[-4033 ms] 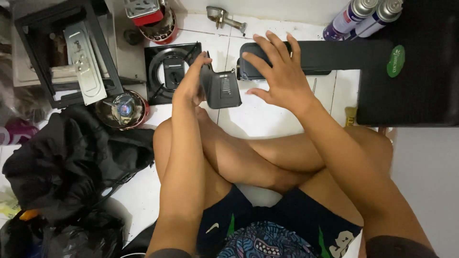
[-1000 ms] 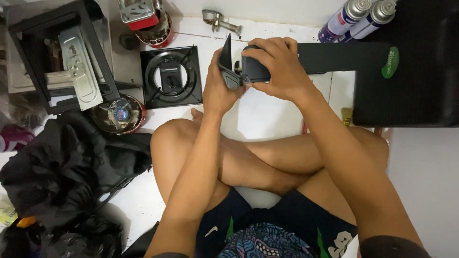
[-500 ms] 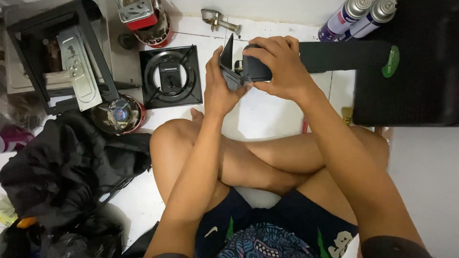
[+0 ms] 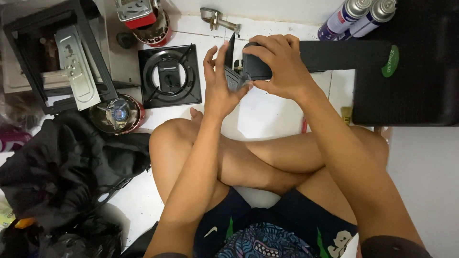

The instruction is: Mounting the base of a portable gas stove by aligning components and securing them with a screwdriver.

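Observation:
I sit cross-legged on a white tiled floor. My left hand (image 4: 217, 83) presses its palm against a thin dark end plate (image 4: 231, 57) held upright against the left end of a long black metal body (image 4: 334, 55). My right hand (image 4: 279, 67) is clamped over that end of the black body from above, fingers curled around it. Both hands meet at the joint between plate and body, above my crossed legs.
A square black burner plate with a ring (image 4: 169, 76) lies left of my hands. Farther left stand a black metal frame with a silver panel (image 4: 71, 64), a round burner part (image 4: 117, 114) and a black bag (image 4: 62, 167). Two spray cans (image 4: 356, 16) and a brass valve (image 4: 217, 19) lie at the top.
Four seconds ago my left hand held the plate apart from the body; it is now pressed against the body's end. In the last second the hands barely shifted.

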